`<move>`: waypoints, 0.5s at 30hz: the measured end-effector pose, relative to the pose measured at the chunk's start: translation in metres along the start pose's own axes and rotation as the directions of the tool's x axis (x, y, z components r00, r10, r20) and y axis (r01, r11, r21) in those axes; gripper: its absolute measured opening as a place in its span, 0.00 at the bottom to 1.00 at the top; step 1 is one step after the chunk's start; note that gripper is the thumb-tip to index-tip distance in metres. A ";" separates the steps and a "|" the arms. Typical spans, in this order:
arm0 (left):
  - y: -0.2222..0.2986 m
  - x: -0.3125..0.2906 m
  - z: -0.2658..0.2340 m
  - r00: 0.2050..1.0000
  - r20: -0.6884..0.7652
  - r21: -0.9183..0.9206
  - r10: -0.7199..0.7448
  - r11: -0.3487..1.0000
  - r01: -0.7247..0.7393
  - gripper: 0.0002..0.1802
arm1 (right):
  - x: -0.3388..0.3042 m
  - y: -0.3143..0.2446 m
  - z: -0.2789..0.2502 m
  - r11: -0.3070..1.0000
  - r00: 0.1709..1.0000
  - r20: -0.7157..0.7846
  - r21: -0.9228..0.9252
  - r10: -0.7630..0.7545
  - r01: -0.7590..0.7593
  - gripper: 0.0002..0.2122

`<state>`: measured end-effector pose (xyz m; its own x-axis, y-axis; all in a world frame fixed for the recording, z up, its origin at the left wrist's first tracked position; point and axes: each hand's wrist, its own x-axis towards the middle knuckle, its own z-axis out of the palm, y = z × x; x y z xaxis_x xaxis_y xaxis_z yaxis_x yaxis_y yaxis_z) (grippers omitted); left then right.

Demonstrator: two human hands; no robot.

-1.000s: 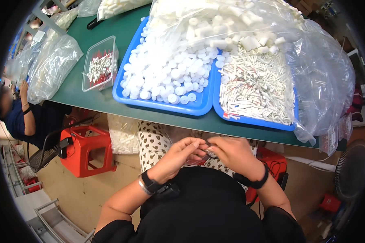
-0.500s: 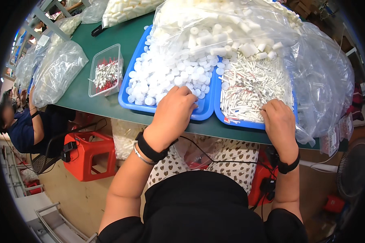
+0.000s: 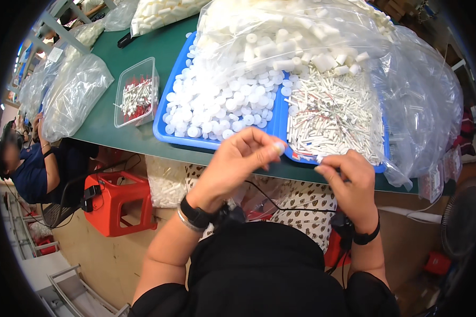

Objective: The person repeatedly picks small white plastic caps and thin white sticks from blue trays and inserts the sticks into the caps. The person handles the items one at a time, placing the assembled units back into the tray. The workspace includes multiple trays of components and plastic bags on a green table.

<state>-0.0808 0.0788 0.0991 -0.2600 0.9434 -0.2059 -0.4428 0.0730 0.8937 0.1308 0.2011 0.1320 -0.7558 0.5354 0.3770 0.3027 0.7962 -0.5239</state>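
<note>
Left of a white piece [image 3: 319, 158] pinched by right hand [image 3: 352, 182], an apparent disc [image 3: 279, 148] is gripped by left hand [image 3: 243, 158].

Looks down and forward from the person's head, over the black shirt [image 3: 262, 269], to the left hand [image 3: 238, 161] and right hand [image 3: 351, 182], quite near, with the worktop [image 3: 103, 122] beyond. Sees very wide.

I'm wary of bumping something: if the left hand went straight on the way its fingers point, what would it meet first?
Probably the near left corner of the right-hand blue tray; depth is unclear, so it might pass over the rim instead, above the white sticks.
</note>
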 end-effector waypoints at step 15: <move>-0.058 -0.036 0.002 0.979 0.086 -0.688 -0.186 0.700 0.193 0.20 | -0.007 -0.015 0.019 0.981 0.975 0.115 0.007 -0.192 0.193 0.05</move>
<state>-0.0439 0.0408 0.0551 -0.0983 0.9378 -0.3330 -0.9502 0.0110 0.3113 0.1205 0.1801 0.1233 -0.8617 0.3364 0.3799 0.1475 0.8824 -0.4468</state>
